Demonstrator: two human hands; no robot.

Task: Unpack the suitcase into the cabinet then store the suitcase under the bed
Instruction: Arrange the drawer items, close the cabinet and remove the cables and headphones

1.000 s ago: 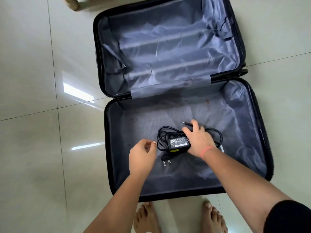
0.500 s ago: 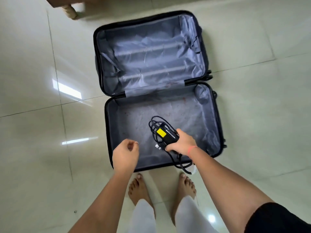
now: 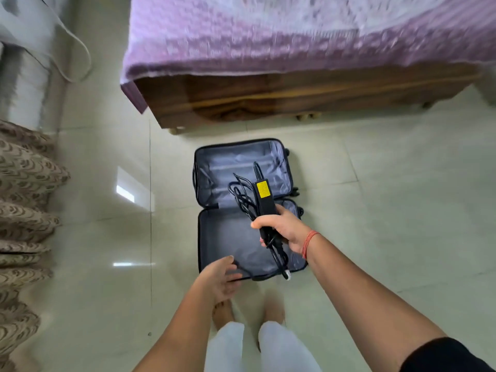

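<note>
- Pale, glossy floor tiles were seen across the room, with window light reflected on them at the left.
- A wooden bed covered by a purple sheet was set at the top of the view, and a patterned brown curtain was hung along the left edge.
- The suitcase was laid open flat on the floor just in front of the bed, both grey-lined halves turned upward.
- A black power adapter with a yellow label was held in the air above the suitcase, its far end pointed toward the bed.
- The right hand was wrapped about the adapter's near end, its fingers curled tight round the adapter and the bundled black cable; loops were gathered to the left of the adapter, and one end was left dangling below the hand.
- A red thread was worn on the right wrist.
- The left hand was held low by the suitcase's near rim, its fingers loosely curved and slightly spread, with nothing gripped.
- Bare feet were seen just short of the suitcase.
</note>
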